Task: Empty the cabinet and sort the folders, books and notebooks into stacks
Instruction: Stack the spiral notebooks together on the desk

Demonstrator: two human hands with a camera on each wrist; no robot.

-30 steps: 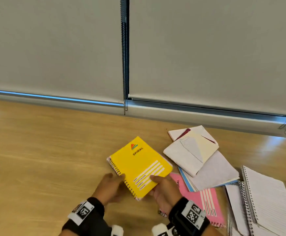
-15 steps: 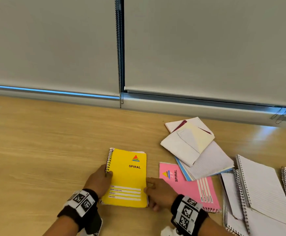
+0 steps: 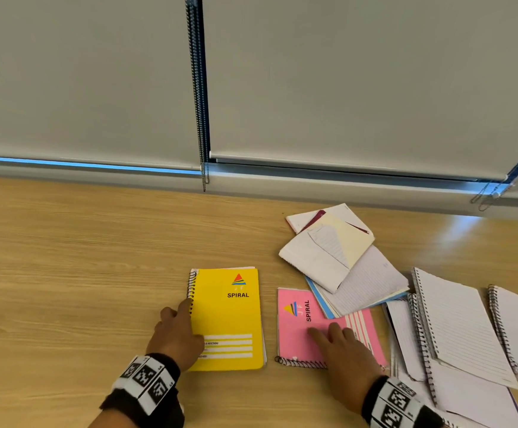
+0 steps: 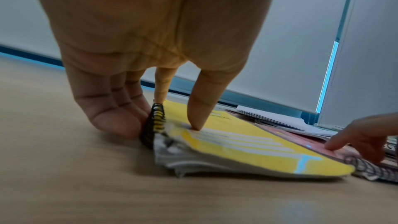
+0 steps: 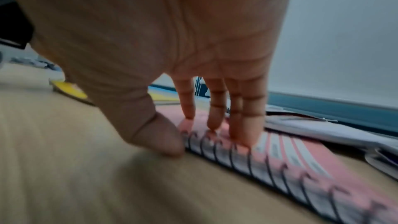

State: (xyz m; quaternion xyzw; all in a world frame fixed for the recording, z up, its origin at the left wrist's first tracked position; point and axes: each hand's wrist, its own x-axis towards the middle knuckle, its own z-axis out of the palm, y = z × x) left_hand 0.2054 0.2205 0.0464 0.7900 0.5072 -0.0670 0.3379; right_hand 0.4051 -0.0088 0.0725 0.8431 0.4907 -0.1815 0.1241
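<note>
A yellow spiral notebook (image 3: 227, 316) lies flat on the wooden table (image 3: 66, 273), spiral to the left. My left hand (image 3: 186, 322) holds its spiral edge: in the left wrist view the thumb presses the yellow cover (image 4: 247, 140) and the curled fingers (image 4: 116, 123) sit against the coil. Just to the right lies a pink spiral notebook (image 3: 294, 335), partly under other papers. My right hand (image 3: 335, 335) rests on it with straight fingers; in the right wrist view the fingertips touch the pink cover (image 5: 301, 156) and the thumb sits by its coil.
A loose pile of white and cream notebooks (image 3: 328, 251) overlaps the pink one's far corner. Several open lined spiral notebooks (image 3: 455, 322) lie at the right edge. Closed roller blinds with a bead chain (image 3: 202, 118) stand behind the table.
The yellow notebook, held tilted in both hands a second ago, now lies flat left of the pink one. My right hand has left it and moved onto the pink notebook.
</note>
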